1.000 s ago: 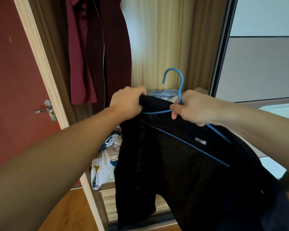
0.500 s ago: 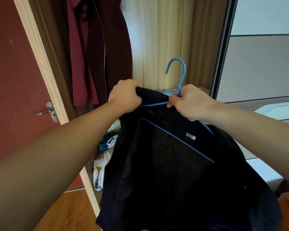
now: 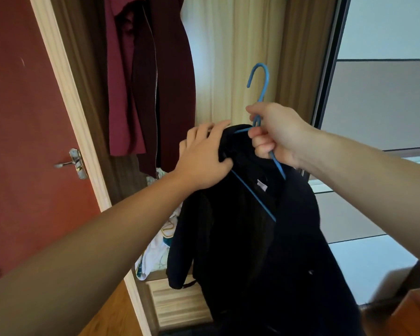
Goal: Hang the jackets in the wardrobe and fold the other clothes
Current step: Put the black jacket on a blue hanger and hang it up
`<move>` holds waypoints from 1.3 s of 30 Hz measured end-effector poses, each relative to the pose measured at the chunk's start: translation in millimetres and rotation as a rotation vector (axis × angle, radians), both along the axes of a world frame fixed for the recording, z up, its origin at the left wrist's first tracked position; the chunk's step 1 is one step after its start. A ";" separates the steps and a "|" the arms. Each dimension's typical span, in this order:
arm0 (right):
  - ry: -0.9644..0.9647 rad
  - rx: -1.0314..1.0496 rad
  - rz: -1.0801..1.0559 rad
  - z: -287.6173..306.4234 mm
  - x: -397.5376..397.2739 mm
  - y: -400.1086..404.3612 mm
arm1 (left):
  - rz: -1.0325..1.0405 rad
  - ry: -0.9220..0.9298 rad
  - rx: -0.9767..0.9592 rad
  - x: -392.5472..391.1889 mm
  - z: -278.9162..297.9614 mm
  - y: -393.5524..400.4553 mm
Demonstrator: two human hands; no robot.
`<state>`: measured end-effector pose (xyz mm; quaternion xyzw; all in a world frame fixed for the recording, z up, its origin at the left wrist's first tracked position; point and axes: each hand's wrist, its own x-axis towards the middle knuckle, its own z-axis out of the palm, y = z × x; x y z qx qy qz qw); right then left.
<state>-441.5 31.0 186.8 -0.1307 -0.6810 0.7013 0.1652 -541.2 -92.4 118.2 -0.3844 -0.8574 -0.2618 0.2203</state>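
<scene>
The right hand (image 3: 274,134) grips the neck of a blue hanger (image 3: 260,93), fingers curled round the wire just below the hook, which stands upright and free in front of the pale back panel of the open wardrobe (image 3: 233,57). A black jacket (image 3: 252,238) hangs on the hanger in front of the wardrobe opening, its collar up at the hands and its body drooping down toward the wood floor (image 3: 107,318); one blue arm of the hanger shows slanting across the inside of the jacket beside a small white label. The left hand (image 3: 204,158) lies over the jacket's left shoulder, fingers spread and fairly straight across the cloth, thumb against the collar; it seems to press the fabric rather than pinch it, though the fingertips are partly hidden. Inside the wardrobe a maroon zipped jacket (image 3: 160,81) hangs at the left. Below it, behind the black jacket, sits a heap of white and teal clothes (image 3: 155,251). A red door (image 3: 22,117) with a metal handle stands at the far left.
</scene>
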 end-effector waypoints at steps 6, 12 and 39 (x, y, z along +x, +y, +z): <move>-0.010 -0.009 0.017 14.1 -6.5 4.9 | -0.264 -0.863 0.294 42.6 30.6 16.2; -0.067 0.501 -0.007 23.7 -4.9 12.1 | -0.591 -0.968 0.409 45.1 30.1 33.3; 0.230 0.369 -0.288 65.8 32.4 109.0 | -0.450 -0.461 0.628 96.3 61.6 112.3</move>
